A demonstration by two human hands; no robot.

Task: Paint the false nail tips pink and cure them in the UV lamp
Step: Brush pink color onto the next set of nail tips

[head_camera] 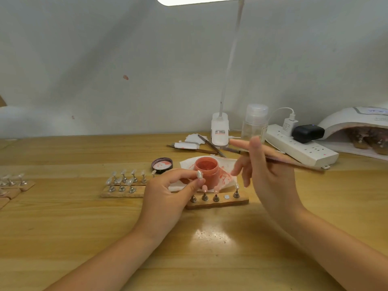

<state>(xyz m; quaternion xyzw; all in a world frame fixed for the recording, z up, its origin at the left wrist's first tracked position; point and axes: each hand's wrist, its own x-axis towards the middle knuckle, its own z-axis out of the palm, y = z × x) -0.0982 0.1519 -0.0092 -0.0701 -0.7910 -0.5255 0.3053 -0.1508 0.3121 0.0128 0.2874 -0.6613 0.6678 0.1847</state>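
Forearms: two bare forearms are seen entering from 6 o'clock over the wooden table (63, 217), whose pale planks carry a bright glare patch near 6 o'clock.
Left hand (168, 196): a single unpainted nail tip (199, 174) on its stand is pinched between thumb and forefinger, held just in front of the pink gel pot (206, 172).
Right hand (270, 181): a pink-handled brush (279, 157) is gripped high between thumb and fingers, its handle slanted toward 3 o'clock; the lower fingers are spread apart.
Holder strip (217, 201): placed at centre, just beyond the hands; pink tips and one clear tip are carried on its stands, and one bare magnet is seen.
Pot surroundings: the pot is set on a stained white wipe (227, 165); its lid (162, 165) lies open at 10 o'clock from it.
Spare strips (123, 182): unpainted tips are racked at 9 o'clock, more at the far left edge.
UV lamp (354, 124): set at 3 o'clock, with strips seen inside it.
Back edge: a desk lamp base (219, 129), a clear bottle (255, 122) and a power strip (302, 147) are ranged at 1 o'clock.
Room: a pale grey wall (126, 59) with small pink spots is seen behind.
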